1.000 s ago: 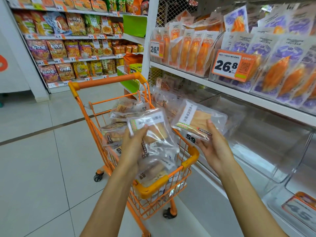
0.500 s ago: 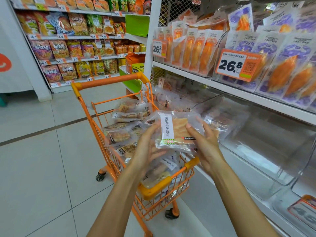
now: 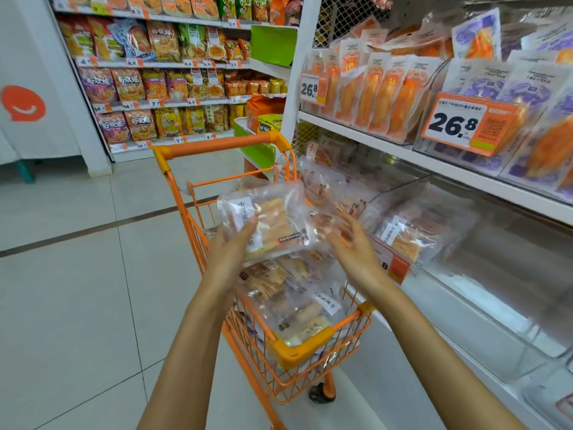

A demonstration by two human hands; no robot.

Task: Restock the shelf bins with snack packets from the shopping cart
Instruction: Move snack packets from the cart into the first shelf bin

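The white shelving unit (image 3: 434, 159) fills the right half of the frame, with two levels in view. Its upper level carries rows of orange-and-white and purple-and-white packets behind two orange price tags (image 3: 471, 124), each reading 26.8. Its lower level holds clear plastic shelf bins (image 3: 496, 274); the exact count is blurred, but the one at right centre has a few clear snack packets (image 3: 406, 234) lying in it near its left end, and another further back holds more.

In the upper left stands a second run of shelves (image 3: 161, 72), three tiers of chip bags showing.

One orange shopping cart (image 3: 310, 346) sits at centre frame, its handle toward the far shelves and its near corner pointing at the camera. A loose heap of clear packets (image 3: 288, 293) lies in its basket; they overlap too much to count.

Two bare forearms reach up from the bottom edge. The left hand (image 3: 231, 252) holds a clear snack packet (image 3: 273, 221) above the cart, thumb on its front face and fingers behind; whether one packet or a stack of two is hard to tell. The right hand (image 3: 350, 243), just to the right of that packet, has its fingers spread and loosely bent, gripping nothing, fingertips close to the packet's right edge.
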